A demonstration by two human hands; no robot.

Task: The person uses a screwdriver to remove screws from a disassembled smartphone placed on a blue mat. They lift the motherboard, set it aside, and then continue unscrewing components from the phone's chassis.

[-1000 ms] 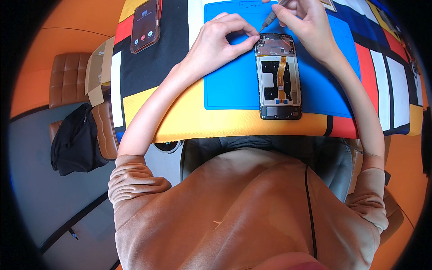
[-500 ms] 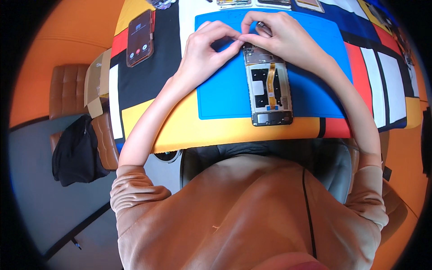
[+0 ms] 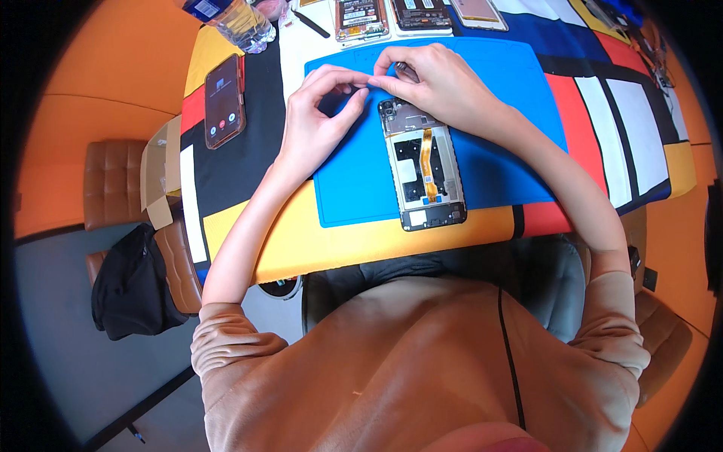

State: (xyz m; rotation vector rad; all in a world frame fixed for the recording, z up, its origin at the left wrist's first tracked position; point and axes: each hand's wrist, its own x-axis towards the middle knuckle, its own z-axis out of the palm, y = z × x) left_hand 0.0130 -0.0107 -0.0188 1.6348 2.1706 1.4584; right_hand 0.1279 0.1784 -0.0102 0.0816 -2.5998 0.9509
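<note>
An opened smartphone lies on a blue work mat. Its back is off, showing a white inner frame, an orange ribbon cable and a dark camera area at the far end. Just beyond its far left corner, the fingertips of both hands meet above the mat. My left hand is bent into a loose pinch; whatever sits between finger and thumb is too small to make out. My right hand pinches too, its wrist past the phone's right side, with a short grey metal-looking tool held inside the curled fingers.
A lit phone rests on the patterned cloth at left, near a clear bottle. Beyond the mat lie a black pen-like tool and several opened phones. An open cardboard box stands beside the table.
The view has shifted, bringing the bottle and far phones further in. Both hands have moved off the phone's far end to its upper left, uncovering the camera area. My left finger and thumb have parted slightly.
</note>
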